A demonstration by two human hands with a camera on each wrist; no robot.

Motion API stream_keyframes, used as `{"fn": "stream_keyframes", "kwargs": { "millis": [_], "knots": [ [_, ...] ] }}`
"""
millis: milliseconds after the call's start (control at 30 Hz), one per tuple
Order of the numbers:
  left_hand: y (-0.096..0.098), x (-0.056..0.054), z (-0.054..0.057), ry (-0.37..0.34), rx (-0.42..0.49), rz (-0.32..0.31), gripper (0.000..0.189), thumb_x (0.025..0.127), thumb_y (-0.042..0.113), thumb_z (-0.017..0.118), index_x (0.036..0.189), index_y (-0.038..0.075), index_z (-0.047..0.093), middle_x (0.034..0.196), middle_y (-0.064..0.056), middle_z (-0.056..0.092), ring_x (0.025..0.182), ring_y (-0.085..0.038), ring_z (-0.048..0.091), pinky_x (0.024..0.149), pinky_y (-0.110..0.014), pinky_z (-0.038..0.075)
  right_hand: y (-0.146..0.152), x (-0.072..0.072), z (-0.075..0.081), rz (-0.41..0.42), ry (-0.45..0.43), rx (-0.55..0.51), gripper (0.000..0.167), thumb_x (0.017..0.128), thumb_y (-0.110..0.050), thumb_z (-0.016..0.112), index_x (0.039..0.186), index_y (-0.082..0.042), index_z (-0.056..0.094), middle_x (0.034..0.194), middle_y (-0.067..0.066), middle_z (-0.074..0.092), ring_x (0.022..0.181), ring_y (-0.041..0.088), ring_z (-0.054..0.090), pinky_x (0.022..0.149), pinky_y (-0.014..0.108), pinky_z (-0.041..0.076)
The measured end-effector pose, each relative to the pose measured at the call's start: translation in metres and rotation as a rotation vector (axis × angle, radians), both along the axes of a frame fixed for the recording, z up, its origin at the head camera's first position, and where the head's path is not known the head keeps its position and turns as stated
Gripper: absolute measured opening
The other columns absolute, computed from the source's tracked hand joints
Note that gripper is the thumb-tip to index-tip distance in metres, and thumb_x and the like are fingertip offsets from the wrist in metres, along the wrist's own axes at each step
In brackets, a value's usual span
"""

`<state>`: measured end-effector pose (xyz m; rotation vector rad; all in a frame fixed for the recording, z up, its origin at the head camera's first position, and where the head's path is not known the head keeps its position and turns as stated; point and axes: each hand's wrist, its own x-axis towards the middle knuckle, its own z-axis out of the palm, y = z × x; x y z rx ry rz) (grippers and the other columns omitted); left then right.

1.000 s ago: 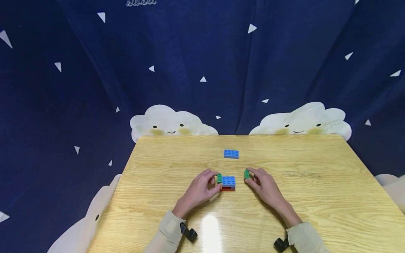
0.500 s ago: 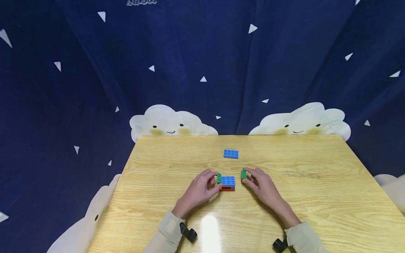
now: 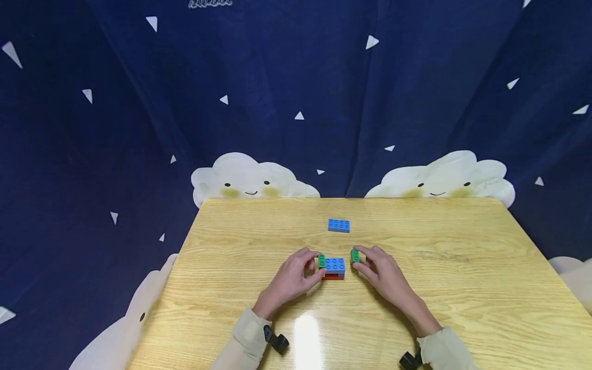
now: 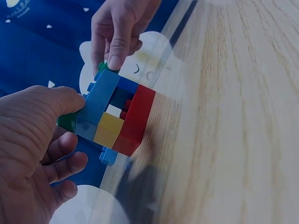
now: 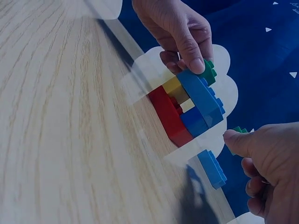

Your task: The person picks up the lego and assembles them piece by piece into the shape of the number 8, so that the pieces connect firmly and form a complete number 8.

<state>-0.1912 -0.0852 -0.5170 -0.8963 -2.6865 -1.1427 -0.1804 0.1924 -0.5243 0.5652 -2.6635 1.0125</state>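
Brick stack [image 3: 335, 266] — wooden tabletop [image 3: 462, 267]; starry navy curtain [image 3: 277, 56]

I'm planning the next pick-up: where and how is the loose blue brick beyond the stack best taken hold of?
Pinch the blue brick across the middle of its long front and back sides, probably best from straight above: it lies flat, studs up, apart from the brick stack, and is narrower front to back than left to right.
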Motion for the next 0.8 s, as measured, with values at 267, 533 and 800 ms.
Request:
{"fn": "stream_keyframes", "kwargs": {
  "millis": [267,533,800],
  "knots": [
    [0.000,0.000,0.001,0.021,0.014,-0.007,0.031,0.096,0.026,0.077,0.118,0.006,0.069,0.085,0.000,0.056,0.073,-0.009,0.049,0.068,-0.022,0.045,-0.003,0.002,0.003,0.000,0.006,0.005,0.045,0.095,-0.017,0.078,0.137,-0.006,0.067,0.082,-0.007,0.052,0.071,0.009,0.045,0.062,0.025,0.040],
    [0.000,0.000,0.001,0.013,0.008,-0.001,0.032,0.097,0.027,0.076,0.120,0.006,0.069,0.086,0.000,0.057,0.074,-0.010,0.050,0.069,-0.021,0.045,-0.007,0.003,0.009,0.002,-0.011,0.012,0.045,0.095,-0.017,0.078,0.138,-0.007,0.067,0.082,-0.008,0.053,0.071,0.010,0.045,0.062,0.025,0.040],
    [0.000,0.001,0.002,0.007,0.009,-0.006,0.035,0.097,0.026,0.076,0.124,0.004,0.069,0.086,0.001,0.056,0.073,-0.011,0.051,0.069,-0.022,0.045,-0.008,0.005,0.013,-0.001,-0.026,0.019,0.045,0.096,-0.019,0.077,0.139,-0.010,0.067,0.082,-0.008,0.053,0.071,0.010,0.045,0.062,0.025,0.040]
  ]
}}
